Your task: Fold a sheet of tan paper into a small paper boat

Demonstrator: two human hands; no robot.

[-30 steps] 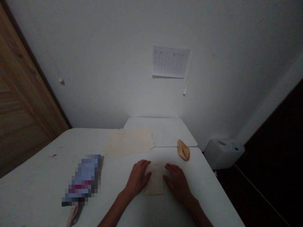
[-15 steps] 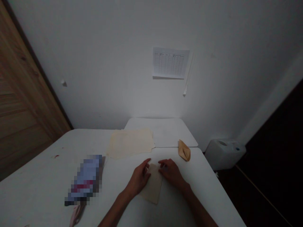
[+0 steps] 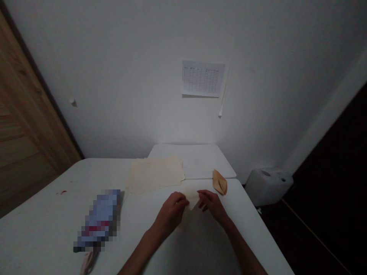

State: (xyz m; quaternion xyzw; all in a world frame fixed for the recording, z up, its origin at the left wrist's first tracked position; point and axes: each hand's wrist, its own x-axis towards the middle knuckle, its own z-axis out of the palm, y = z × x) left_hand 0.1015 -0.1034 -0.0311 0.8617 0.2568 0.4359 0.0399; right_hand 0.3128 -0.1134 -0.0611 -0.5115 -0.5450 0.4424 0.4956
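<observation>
My left hand point(image 3: 171, 213) and my right hand point(image 3: 212, 204) both pinch a folded cream paper point(image 3: 191, 195), lifted a little off the white table point(image 3: 57, 225). Their fingers close on the paper's left and right edges. A stack of cream sheets point(image 3: 155, 173) lies just beyond the hands. A small folded tan paper shape point(image 3: 220, 182) rests to the right of them.
A blurred-out flat object point(image 3: 99, 219) lies on the table to the left, with something pink point(image 3: 87, 263) below it. A second white table point(image 3: 192, 158) adjoins at the back. A printed sheet point(image 3: 202, 78) hangs on the wall. A white container point(image 3: 268, 185) stands on the floor right.
The paper lay flat under both flat hands a second ago. The hands then turned it, pinched it and raised it off the table, moving a little farther away.
</observation>
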